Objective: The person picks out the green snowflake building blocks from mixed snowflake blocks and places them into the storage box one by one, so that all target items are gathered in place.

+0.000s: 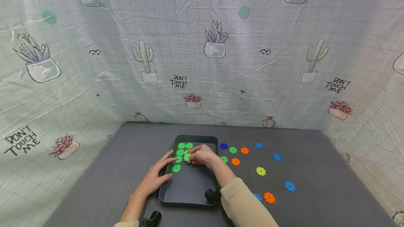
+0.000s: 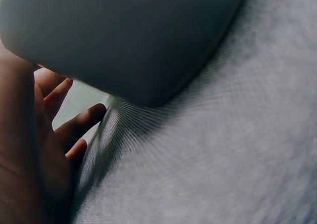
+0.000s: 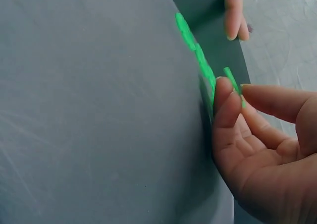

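Note:
My right hand is over a dark grey tray. Between thumb and fingers it pinches a green notched disc, held on edge in the right wrist view. Several more green notched discs lie flat along the tray's left side, close together toward its far end. My left hand rests at the tray's left rim with fingers extended, fingertips near the green discs and thumb by the rim. In the left wrist view the tray's underside covers part of that hand.
Right of the tray, loose notched discs lie scattered on the grey table: green, orange, blue and one yellow. My right forearm hides part of that area. A printed curtain hangs behind and at both sides.

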The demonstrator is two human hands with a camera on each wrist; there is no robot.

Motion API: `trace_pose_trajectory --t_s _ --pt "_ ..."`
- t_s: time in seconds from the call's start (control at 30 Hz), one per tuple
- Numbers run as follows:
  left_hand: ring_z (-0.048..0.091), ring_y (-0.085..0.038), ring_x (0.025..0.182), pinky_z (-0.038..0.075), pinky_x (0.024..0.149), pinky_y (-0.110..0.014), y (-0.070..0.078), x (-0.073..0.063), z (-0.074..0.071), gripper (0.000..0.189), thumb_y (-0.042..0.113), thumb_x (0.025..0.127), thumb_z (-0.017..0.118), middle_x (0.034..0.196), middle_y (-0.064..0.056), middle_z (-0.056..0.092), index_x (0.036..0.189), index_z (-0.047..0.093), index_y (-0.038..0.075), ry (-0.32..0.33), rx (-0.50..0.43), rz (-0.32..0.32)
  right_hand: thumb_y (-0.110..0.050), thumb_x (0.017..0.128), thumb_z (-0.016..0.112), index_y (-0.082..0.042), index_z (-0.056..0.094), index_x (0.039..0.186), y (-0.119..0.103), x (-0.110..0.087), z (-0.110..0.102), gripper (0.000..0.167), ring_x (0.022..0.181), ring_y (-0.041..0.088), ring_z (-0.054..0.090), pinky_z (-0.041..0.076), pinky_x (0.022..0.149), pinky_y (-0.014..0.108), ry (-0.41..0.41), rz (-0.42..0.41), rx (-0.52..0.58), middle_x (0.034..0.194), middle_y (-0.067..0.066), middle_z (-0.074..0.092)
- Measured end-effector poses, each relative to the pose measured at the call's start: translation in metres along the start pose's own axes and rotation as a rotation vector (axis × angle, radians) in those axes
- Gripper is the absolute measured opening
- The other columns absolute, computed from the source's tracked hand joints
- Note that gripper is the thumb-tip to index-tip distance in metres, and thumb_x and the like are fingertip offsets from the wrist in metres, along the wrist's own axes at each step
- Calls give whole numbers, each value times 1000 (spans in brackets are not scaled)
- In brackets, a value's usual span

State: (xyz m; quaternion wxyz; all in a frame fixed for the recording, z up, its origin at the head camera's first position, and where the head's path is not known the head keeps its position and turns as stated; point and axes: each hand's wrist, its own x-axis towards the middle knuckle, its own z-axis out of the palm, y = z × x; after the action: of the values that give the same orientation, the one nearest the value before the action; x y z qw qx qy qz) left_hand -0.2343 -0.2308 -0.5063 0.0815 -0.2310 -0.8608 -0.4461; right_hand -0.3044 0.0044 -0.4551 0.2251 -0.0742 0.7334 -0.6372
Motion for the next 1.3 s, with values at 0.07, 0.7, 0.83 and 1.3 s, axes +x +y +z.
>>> trace_pose_trajectory --t_s 0.07,0.7,0.83,1.3 --pt "29 -38 146 29 104 -70 0 0 0 55 6 86 68 162 -11 32 140 60 8 1 -1 0 9 86 64 11 68 116 1 0 1 31 71 15 68 55 66 28 12 -1 -17 89 17 73" --pt "30 -38 146 28 104 -70 0 1 1 54 6 86 68 162 -11 32 140 60 9 -4 -12 9 10 85 67 13 69 114 0 -1 3 29 80 22 73 58 72 31 53 -1 -105 87 15 73" --pt "30 -39 146 29 103 -71 -1 1 1 54 5 86 68 162 -11 32 139 60 9 4 -3 28 9 84 68 13 69 113 -5 -3 1 29 73 17 69 58 73 32 43 5 -121 89 14 72" --pt "30 -41 145 29 102 -72 1 0 0 53 5 87 67 161 -15 32 140 60 7 3 6 35 4 86 68 15 66 120 -16 -13 -18 35 77 19 70 57 81 39 -1 -12 -97 104 20 71"
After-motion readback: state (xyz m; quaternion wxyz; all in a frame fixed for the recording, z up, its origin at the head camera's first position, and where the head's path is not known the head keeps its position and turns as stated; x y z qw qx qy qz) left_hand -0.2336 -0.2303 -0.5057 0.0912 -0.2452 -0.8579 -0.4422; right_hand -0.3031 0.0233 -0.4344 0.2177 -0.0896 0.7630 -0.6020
